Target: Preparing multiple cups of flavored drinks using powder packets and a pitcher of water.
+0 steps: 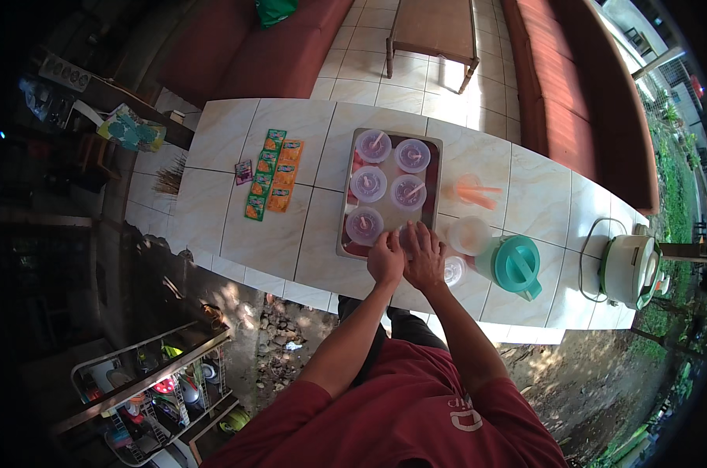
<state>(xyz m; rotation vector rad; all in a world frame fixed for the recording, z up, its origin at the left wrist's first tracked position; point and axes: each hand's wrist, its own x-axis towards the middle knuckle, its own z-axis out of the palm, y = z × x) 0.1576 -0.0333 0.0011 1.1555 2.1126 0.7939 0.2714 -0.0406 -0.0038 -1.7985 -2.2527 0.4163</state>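
Note:
A metal tray (438, 175) on the tiled table holds several lidded clear plastic cups (370, 184), each with a pinkish stick-like piece showing at its lid. At the tray's near right corner, both my hands are around another plastic cup (409, 238), largely hidden by my fingers. My left hand (387, 259) grips its left side. Over its top and right side lies my right hand (425, 257), fingers spread forward. Just right of that hand are clear plastic lids (454, 270) and a translucent round container (469, 236).
Right of the tray stand a cup with orange utensils (476, 192), a teal-lidded pitcher (514, 264) and a white-green rice cooker (628, 272) with its cord. Green and orange sachets (274, 175) lie left, beside a purple sachet (243, 172). A dish rack (160, 392) stands lower left.

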